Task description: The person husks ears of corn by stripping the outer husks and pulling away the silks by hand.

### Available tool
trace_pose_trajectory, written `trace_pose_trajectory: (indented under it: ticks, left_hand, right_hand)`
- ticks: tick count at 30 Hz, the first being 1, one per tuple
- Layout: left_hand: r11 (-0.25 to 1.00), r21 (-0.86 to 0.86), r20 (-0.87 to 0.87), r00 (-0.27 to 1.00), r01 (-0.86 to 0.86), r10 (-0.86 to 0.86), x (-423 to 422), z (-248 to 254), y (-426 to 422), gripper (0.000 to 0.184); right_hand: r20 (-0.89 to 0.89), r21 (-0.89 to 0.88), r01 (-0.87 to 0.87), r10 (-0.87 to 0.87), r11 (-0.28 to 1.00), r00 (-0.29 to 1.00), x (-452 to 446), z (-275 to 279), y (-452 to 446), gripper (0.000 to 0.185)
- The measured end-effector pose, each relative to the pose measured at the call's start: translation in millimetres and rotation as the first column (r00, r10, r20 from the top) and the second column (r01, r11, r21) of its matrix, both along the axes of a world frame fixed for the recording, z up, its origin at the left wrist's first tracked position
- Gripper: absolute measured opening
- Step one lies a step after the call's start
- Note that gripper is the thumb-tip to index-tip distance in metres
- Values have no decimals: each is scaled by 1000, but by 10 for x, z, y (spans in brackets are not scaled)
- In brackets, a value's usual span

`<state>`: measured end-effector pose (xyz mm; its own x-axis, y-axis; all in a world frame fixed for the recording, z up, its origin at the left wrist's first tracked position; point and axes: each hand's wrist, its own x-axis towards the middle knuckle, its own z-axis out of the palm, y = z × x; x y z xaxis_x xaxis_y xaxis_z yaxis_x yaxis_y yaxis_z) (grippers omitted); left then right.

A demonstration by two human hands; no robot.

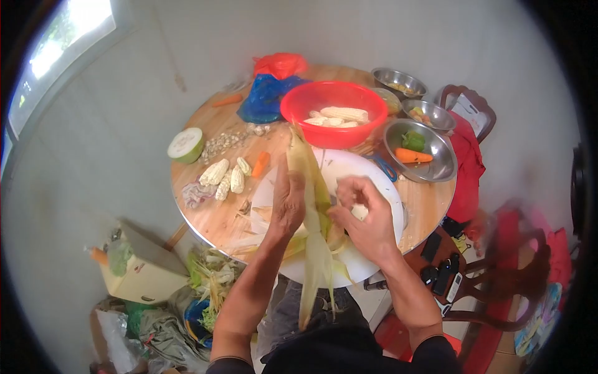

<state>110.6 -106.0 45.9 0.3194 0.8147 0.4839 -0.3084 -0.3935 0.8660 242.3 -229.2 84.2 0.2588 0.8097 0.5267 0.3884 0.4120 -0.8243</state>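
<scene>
An ear of corn in its pale green husk (305,168) stands tilted over the white round board (380,243). My left hand (289,199) is closed around it from the left side. On the other side, my right hand (364,218) has its fingers curled and its thumb against the husk's edge, closed on a strip of husk. Loose husk leaves (317,274) hang down over the near edge of the board. Most of the kernels are hidden by the leaves.
Peeled corn fills part of a red basin (299,106); more peeled ears (217,172) lie at left near a cut gourd (185,145). Steel bowls (442,163) stand at right. Blue scissors (387,169) lie beside the board. Husks (218,274) pile below.
</scene>
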Motion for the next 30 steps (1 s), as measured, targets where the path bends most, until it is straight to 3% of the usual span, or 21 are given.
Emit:
trace_pose_trajectory:
  ticks: [1, 5, 8, 10, 19, 25, 29, 30]
  left_hand:
    - [1000, 3, 3, 1000, 3, -3, 13, 84, -84, 56]
    - [998, 34, 89, 994, 59, -62, 55, 284, -320, 61]
    - [996, 72, 89, 994, 59, -65, 35, 257, -325, 62]
    - [998, 49, 70, 996, 47, -50, 22, 230, -314, 61]
    - [990, 139, 30, 999, 8, -13, 65, 223, -344, 60]
    - [990, 109, 4, 996, 88, -89, 86, 222, -401, 59]
    - [986, 156, -53, 998, 50, -42, 94, 291, -450, 55]
    - [983, 179, -97, 995, 29, -11, 78, 300, -448, 54]
  right_hand:
    - [118, 143, 89, -106, 986, 987, -39, 100, 80, 40]
    - [132, 167, 90, -113, 982, 985, -99, 351, 225, 39]
    - [159, 73, 136, -146, 988, 977, -117, 426, 230, 30]
    - [192, 217, 154, -196, 964, 962, -121, 427, 231, 22]
    - [293, 307, 179, -272, 935, 917, -39, 478, 157, 19]
    - [256, 271, 187, -258, 944, 932, 55, 523, 118, 16]
    - [267, 229, 233, -291, 945, 919, 139, 480, 138, 15]
    - [182, 156, 246, -273, 957, 945, 153, 458, 146, 14]
